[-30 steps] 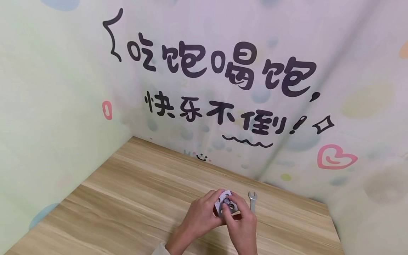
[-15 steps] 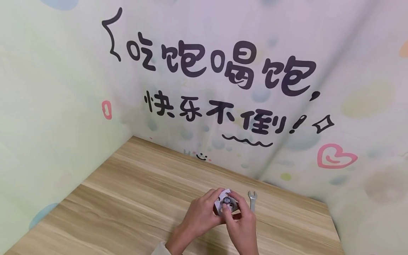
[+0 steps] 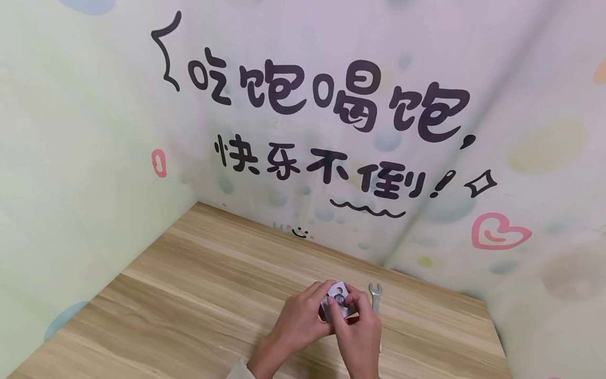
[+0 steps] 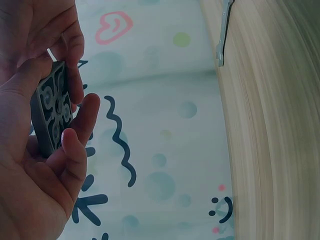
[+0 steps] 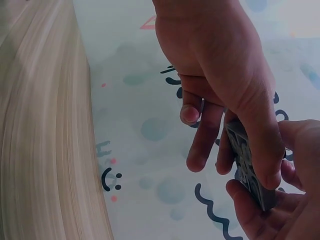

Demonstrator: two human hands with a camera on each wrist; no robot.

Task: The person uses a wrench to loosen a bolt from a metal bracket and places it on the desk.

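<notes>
A square grey metal plate [image 3: 342, 285] with round holes is held up over the table. A dark round bolt head [image 3: 339, 299] sits near the middle of its face. My left hand [image 3: 303, 316] grips the plate along its edges, thumb on one side and fingers on the other. The right hand [image 3: 357, 329] pinches the bolt head between thumb and index finger. In the left wrist view, the plate's other face [image 4: 52, 105] has a recessed pattern with a central hole. The bolt's shank is not visible. Both hands partly cover the plate in the right wrist view.
An open-end wrench [image 3: 375, 299] lies on the wooden table [image 3: 213, 295] just beyond my right hand, which hides part of it. Pale printed walls [image 3: 284, 210] with black lettering stand along the back and left sides.
The right thumb and index finger have shifted slightly on the bolt head, and the plate's tilt looks a little different. The left hand and the wrench have stayed in place.
</notes>
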